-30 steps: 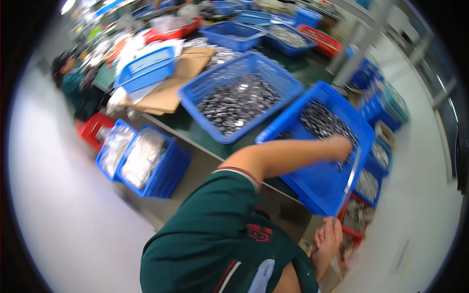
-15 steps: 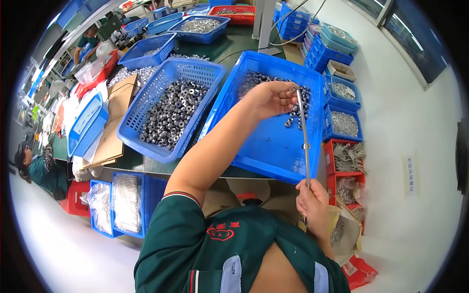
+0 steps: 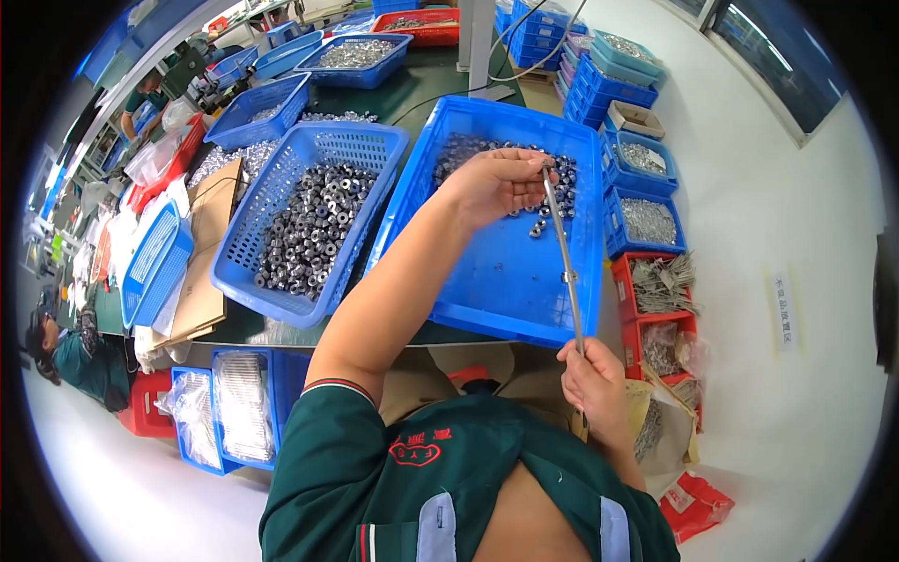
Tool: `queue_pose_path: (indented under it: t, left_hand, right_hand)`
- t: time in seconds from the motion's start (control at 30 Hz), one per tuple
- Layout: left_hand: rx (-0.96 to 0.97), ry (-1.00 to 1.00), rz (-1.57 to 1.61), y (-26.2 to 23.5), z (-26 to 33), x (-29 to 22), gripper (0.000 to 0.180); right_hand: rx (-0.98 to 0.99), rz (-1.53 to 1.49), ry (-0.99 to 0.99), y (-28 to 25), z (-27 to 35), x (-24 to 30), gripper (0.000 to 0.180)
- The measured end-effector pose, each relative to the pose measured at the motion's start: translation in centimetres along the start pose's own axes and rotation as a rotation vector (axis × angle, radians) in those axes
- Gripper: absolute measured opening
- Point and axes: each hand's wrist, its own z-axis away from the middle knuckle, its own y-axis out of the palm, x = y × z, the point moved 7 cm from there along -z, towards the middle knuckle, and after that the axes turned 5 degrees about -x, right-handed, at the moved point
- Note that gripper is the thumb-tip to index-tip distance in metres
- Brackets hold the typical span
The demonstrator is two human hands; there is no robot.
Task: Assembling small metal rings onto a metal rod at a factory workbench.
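A long thin metal rod [image 3: 562, 234] slants over the right part of a blue tray [image 3: 449, 298], with a small metal ring [image 3: 569, 277] partway along it. My right hand [image 3: 596, 389] is closed around the rod's near end, just off the tray's front edge. At the far end my left hand [image 3: 501, 185] pinches the rod's tip between thumb and forefinger, its other fingers curled. Whether a small part sits in that pinch I cannot make out. Under and beyond this hand lie dark metal nuts [image 3: 565, 192] in the tray, partly hidden by it.
Left of the tray stands a blue perforated basket [image 3: 239, 264] heaped with similar nuts. Flat cardboard [image 3: 211, 244] lies beside it. Stacked blue bins [image 3: 613, 211] and red bins [image 3: 622, 281] of metal parts line the right side. A person [image 3: 80, 361] is at far left.
The view has shifted slightly, so the bench and bins appear farther left. Both hands keep their hold on the rod, with little other visible change.
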Motion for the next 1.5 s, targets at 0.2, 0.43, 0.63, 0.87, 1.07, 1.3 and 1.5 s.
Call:
queue_pose_path:
  t: [0.2,0.43,0.63,0.87,1.07,1.3,1.5]
  left_hand:
    - [0.099,-0.02,0.035,-0.2,0.2,-0.6,0.019]
    - [0.277,0.082,-0.074,0.7,0.4,-1.0,0.018]
    - [0.32,-0.101,-0.232,4.2,1.9,3.5,0.029]
    - [0.365,-0.169,-0.532,4.2,2.3,3.8,0.034]
    - [-0.119,0.216,-1.059,-1.3,-2.1,3.0,0.02]
    - [0.048,0.241,-1.98,-1.1,-4.2,7.0,0.02]
    - [0.002,0.196,-2.177,-1.1,-3.4,9.0,0.017]
  right_hand:
    - [0.088,-0.151,0.04,-0.2,0.4,0.1,0.016]
    - [0.028,-0.038,0.041,0.5,1.0,0.4,0.017]
    - [0.003,-0.19,-0.033,0.8,-0.2,1.1,0.019]
    - [-0.015,-0.215,-0.047,-0.1,-1.1,1.1,0.018]
    - [-0.067,-0.206,-0.078,-1.5,-0.4,0.8,0.016]
    - [-0.084,-0.212,-0.069,-2.4,0.2,0.1,0.016]
    - [-0.091,-0.168,-0.063,-2.6,0.3,-0.2,0.016]
